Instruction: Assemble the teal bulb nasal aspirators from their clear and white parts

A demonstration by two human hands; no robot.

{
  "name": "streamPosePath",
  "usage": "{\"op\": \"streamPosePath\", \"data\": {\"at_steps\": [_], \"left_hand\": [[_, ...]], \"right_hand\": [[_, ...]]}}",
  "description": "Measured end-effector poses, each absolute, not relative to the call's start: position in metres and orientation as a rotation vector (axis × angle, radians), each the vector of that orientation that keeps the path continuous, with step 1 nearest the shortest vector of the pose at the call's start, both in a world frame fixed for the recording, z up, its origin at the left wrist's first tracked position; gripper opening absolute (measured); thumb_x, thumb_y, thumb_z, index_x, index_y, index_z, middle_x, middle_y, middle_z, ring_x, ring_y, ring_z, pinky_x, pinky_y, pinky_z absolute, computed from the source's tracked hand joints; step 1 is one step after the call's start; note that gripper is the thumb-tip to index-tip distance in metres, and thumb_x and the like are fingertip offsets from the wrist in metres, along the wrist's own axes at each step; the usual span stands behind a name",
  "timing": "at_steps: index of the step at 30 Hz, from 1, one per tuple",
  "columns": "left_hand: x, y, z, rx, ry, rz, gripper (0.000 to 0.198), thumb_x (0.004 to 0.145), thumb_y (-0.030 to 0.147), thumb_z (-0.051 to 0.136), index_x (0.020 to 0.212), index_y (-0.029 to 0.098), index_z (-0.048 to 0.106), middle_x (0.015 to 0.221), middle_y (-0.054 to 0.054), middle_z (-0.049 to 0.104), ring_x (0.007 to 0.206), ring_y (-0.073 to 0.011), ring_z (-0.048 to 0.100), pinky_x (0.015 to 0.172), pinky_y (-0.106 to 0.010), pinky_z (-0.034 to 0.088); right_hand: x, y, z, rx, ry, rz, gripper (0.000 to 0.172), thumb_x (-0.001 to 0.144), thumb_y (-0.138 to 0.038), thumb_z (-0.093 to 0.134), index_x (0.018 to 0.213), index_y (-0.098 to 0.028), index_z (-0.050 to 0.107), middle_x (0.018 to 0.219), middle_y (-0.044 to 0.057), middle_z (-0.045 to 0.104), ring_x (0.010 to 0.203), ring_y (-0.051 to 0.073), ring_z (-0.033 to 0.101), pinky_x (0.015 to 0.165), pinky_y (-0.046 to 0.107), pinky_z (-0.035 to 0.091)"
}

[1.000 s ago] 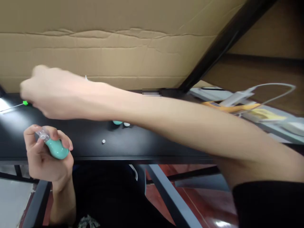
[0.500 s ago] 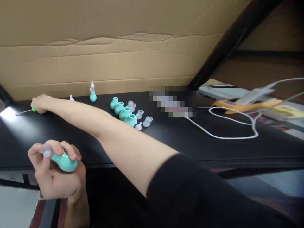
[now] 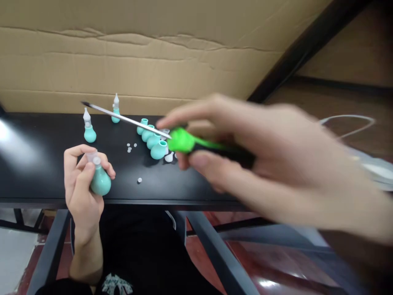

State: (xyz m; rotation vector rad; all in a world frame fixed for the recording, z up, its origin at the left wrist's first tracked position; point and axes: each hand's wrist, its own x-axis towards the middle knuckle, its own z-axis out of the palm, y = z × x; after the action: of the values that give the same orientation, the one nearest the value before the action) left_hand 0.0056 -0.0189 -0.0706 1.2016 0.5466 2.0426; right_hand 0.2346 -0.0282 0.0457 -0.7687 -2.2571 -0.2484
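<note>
My left hand [image 3: 82, 180] is closed around a teal bulb nasal aspirator [image 3: 101, 181], its clear plastic neck piece [image 3: 92, 155] pinched between thumb and fingers above the table's front edge. My right hand [image 3: 245, 151], slightly blurred, grips a screwdriver [image 3: 123, 117] by its green and black handle. The shaft points left over the table, its dark tip well above the surface. Behind the shaft stands a row of several open teal bulbs [image 3: 159, 150], with a white nozzle tip [image 3: 169, 157] beside the nearest one. My right hand hides most of the clear pieces there.
Two assembled aspirators stand on the black table [image 3: 39, 164]: one nearer [image 3: 90, 133], one by the cardboard wall [image 3: 115, 115]. Several small white discs [image 3: 129, 148] lie mid-table, and a single disc [image 3: 139, 180] nearer me. A white cable [image 3: 346, 119] runs at the right.
My right hand has swung from the far left of the table to the right with the screwdriver. My left hand has moved right and up, turning the bulb more upright. The view has shifted.
</note>
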Motion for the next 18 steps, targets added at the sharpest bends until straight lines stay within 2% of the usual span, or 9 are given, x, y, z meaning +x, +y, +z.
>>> {"op": "streamPosePath", "data": {"at_steps": [2,4,7,11,18], "left_hand": [[0.008,-0.019,-0.072,1.262,0.588,2.02,0.006,0.099,0.021,0.07,0.105,0.019,0.072,0.077,-0.002,0.07,0.07,-0.016,0.067,0.065,-0.027,0.055],[0.009,-0.021,-0.074,1.329,0.621,2.002,0.009,0.1,0.023,0.073,0.109,0.02,0.072,0.079,-0.002,0.069,0.074,-0.0171,0.066,0.069,-0.029,0.054],[0.008,-0.025,-0.076,1.447,0.685,1.977,0.014,0.102,0.027,0.075,0.115,0.023,0.072,0.084,-0.002,0.069,0.075,-0.0174,0.066,0.072,-0.031,0.054],[0.009,-0.03,-0.077,1.58,0.779,1.958,0.014,0.107,0.026,0.075,0.12,0.026,0.071,0.094,-0.001,0.07,0.077,-0.0154,0.067,0.075,-0.032,0.055],[0.013,-0.029,-0.077,1.699,0.753,1.94,0.015,0.11,0.025,0.071,0.123,0.027,0.066,0.092,0.001,0.066,0.08,-0.0135,0.067,0.073,-0.029,0.057]], "right_hand": [[0.257,-0.037,0.002,-0.739,-2.266,0.126,0.043,0.105,-0.013,0.047,0.143,-0.022,0.067,0.083,-0.005,0.076,0.054,0.006,0.065,0.057,0.018,0.057],[0.261,-0.043,-0.031,-0.765,-2.208,0.306,0.051,0.105,-0.007,0.049,0.15,-0.025,0.064,0.086,-0.005,0.076,0.055,0.006,0.065,0.058,0.018,0.057],[0.251,-0.047,-0.06,-0.726,-2.179,0.299,0.044,0.108,-0.011,0.057,0.15,-0.023,0.066,0.097,0.0,0.081,0.07,0.01,0.073,0.065,0.02,0.059],[0.244,-0.047,-0.074,-0.733,-2.166,0.263,0.044,0.11,-0.013,0.06,0.153,-0.02,0.067,0.084,-0.001,0.075,0.062,0.01,0.065,0.059,0.021,0.055],[0.246,-0.048,-0.078,-0.733,-2.185,0.282,0.05,0.108,-0.009,0.06,0.154,-0.023,0.068,0.078,-0.002,0.069,0.058,0.01,0.06,0.054,0.021,0.05]]}}
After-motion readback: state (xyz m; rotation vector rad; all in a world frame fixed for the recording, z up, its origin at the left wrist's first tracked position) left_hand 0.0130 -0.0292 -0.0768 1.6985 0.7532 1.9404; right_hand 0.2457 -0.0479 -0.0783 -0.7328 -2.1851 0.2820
